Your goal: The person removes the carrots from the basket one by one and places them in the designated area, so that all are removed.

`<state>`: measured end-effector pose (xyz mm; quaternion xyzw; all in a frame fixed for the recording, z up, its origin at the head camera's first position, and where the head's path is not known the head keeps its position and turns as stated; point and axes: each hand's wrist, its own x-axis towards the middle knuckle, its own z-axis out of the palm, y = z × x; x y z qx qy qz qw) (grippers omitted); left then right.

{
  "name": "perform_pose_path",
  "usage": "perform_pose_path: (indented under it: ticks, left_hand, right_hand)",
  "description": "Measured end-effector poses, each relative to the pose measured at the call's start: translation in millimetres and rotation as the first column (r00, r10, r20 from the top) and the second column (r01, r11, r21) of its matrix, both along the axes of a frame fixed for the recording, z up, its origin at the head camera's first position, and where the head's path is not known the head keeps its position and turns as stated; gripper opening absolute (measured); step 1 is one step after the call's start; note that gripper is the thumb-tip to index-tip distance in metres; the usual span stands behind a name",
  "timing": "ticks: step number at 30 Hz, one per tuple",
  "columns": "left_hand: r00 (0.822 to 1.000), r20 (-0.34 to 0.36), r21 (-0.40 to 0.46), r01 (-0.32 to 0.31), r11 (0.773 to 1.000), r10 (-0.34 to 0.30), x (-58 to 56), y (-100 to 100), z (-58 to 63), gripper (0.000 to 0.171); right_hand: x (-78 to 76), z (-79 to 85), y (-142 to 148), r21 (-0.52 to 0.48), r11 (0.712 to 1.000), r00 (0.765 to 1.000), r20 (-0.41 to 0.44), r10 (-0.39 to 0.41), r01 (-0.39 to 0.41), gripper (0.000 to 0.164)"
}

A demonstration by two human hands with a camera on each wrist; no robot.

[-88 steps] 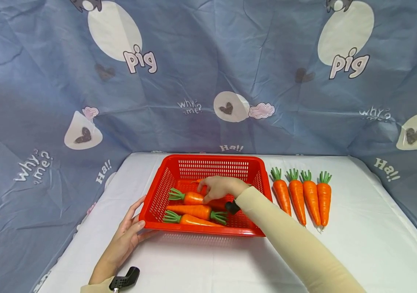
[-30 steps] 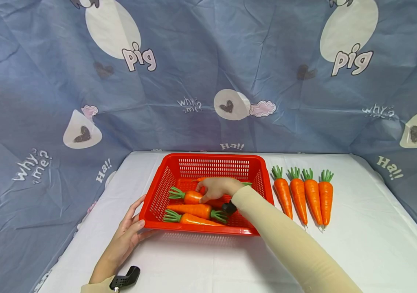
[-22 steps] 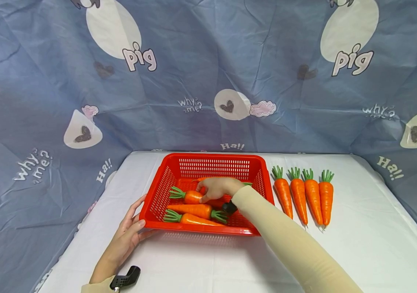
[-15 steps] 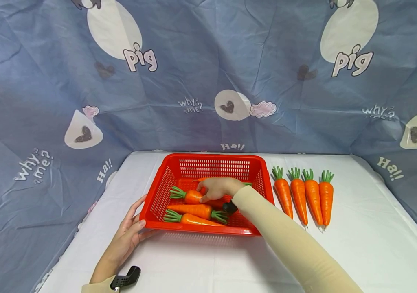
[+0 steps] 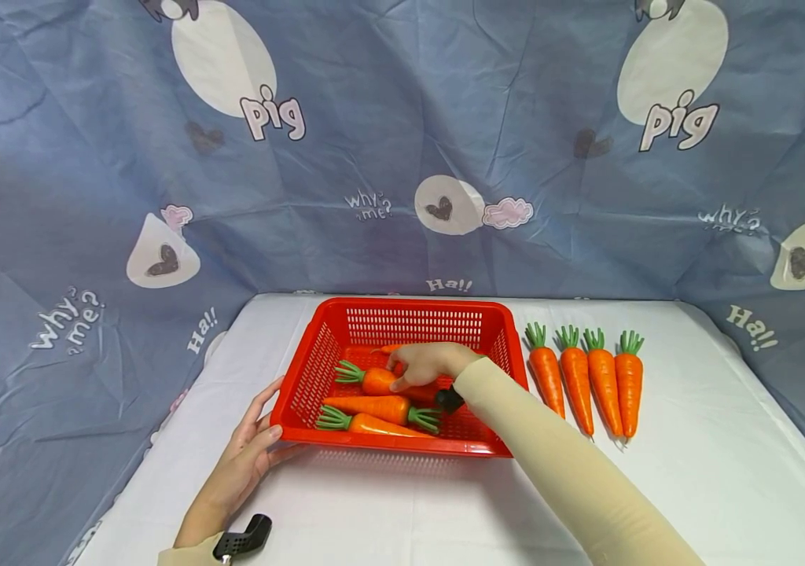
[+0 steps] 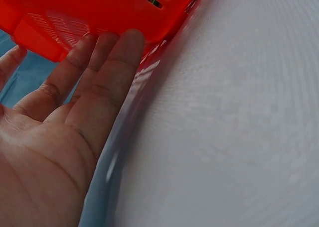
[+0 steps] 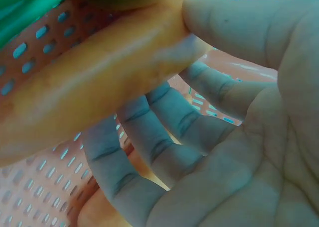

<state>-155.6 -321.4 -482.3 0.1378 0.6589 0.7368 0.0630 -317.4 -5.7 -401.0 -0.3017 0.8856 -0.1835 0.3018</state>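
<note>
The carrot (image 5: 377, 382) in the right hand (image 5: 425, 364) looks like plastic, smooth and glossy, with pale streaks of reflected light. The basket (image 5: 395, 446) against the left hand's (image 5: 240, 456) fingers is plastic too, its rim smooth and shiny, its walls slotted. Four carrots (image 5: 603, 385) to the right of the right hand carry the same sheen, some with fine cross-lines. Below both hands spreads matt white cloth (image 5: 374, 519), lightly creased. Beyond them hangs a wrinkled printed sheet (image 5: 332, 259), faintly shiny, its material hard to tell. The sleeve (image 5: 565, 464) behind the right hand is matt cloth; the black wrist device (image 5: 247, 538) behind the left hand looks like plastic.
</note>
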Motion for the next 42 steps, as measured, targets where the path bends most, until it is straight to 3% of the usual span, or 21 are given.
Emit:
perform_pose_path:
  ticks: [4, 12, 25, 32, 42]
  left_hand:
    - [1.000, 0.004, -0.006, -0.008, 1.000, 0.008, 0.2, 0, 0.2, 0.069]
    - [1.000, 0.012, -0.014, -0.017, 1.000, 0.017, -0.5, 0, 0.1, 0.068]
    - [1.000, -0.025, 0.005, 0.014, 1.000, -0.014, -1.3, -1, -2.2, 0.069]
    - [0.999, -0.023, 0.004, 0.023, 1.000, -0.023, -1.9, 0, -2.4, 0.068]
    - [1.000, -0.014, -0.010, -0.008, 1.000, 0.008, -1.6, 0, -2.4, 0.068]
  right_hand:
    - [-0.4, 0.6, 1, -0.005, 1.000, 1.000, 0.028, -0.002, 0.002, 0.046]
    - [-1.5, 1.8, 4, -0.009, 0.999, 0.999, -0.005, 0.032, -0.032, 0.046]
    - [-1.6, 12.2, 19, -0.137, 0.989, 0.999, 0.005, -0.047, 0.047, 0.052]
    - [-2.4, 14.3, 33, -0.216, 0.972, 0.996, 0.039, -0.084, 0.091, 0.049]
    - [-1.1, 15.2, 48, -0.344, 0.922, 0.978, 0.169, -0.124, 0.176, 0.056]
